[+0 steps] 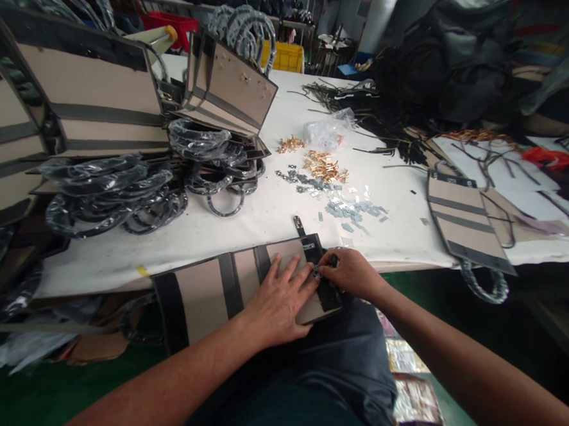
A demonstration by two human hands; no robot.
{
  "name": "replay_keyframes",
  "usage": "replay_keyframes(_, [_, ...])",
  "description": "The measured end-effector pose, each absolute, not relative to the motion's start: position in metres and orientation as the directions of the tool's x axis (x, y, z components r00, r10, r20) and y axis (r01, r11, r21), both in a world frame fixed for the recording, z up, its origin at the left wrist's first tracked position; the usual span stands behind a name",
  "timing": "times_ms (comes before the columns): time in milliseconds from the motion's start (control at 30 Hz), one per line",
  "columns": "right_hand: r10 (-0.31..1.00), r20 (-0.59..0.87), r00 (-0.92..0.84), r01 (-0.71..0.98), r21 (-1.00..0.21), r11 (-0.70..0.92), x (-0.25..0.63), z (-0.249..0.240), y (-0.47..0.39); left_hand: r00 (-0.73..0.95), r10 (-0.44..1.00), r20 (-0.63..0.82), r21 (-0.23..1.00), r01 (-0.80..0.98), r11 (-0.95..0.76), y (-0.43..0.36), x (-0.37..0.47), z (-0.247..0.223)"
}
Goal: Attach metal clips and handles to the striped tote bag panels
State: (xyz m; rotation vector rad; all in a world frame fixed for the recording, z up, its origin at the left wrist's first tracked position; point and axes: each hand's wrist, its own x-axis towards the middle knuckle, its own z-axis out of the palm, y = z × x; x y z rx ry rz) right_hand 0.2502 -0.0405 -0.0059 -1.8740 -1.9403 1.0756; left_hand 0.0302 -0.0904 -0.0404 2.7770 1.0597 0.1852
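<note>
A long beige panel with black bands lies across the table's front edge and my lap. My left hand rests on it, fingers spread and flat. At the panel's right end, my right hand has its fingers pinched together beside a small metal piece on the black strip; what the fingertips hold is too small to make out. Near the panel's top corner a short dark tab with a metal end sticks out onto the table.
Plastic-wrapped handles and stacked panels fill the left. Flat metal plates and gold-coloured fasteners lie beyond my hands. Another panel overhangs the edge at right. Black straps are heaped behind.
</note>
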Motion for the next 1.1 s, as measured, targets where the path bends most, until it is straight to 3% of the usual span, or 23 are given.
replay_keyframes(167, [0.939, -0.299, -0.168, 0.772, -0.632, -0.064, 0.2493, -0.0032, -0.0407, 0.741, 0.670, 0.045, 0.194, 0.651, -0.734, -0.0890, 0.0297, -0.0391])
replay_keyframes(400, [0.967, -0.173, -0.189, 0.783, -0.620, 0.042, 0.2483, -0.0126, -0.0438, 0.749, 0.662, 0.015, 0.168, 0.651, -0.740, -0.0871, 0.0332, -0.0367])
replay_keyframes(567, [0.956, -0.224, -0.190, 0.768, -0.640, 0.002, 0.2502, -0.0110, -0.0443, 0.761, 0.649, 0.004, 0.135, 0.643, -0.754, -0.0876, 0.0353, -0.0346])
replay_keyframes(1100, [0.960, -0.199, -0.196, 0.779, -0.627, 0.029, 0.2575, -0.0107, -0.0415, 0.753, 0.658, -0.003, 0.091, 0.656, -0.749, -0.0889, 0.0372, -0.0319])
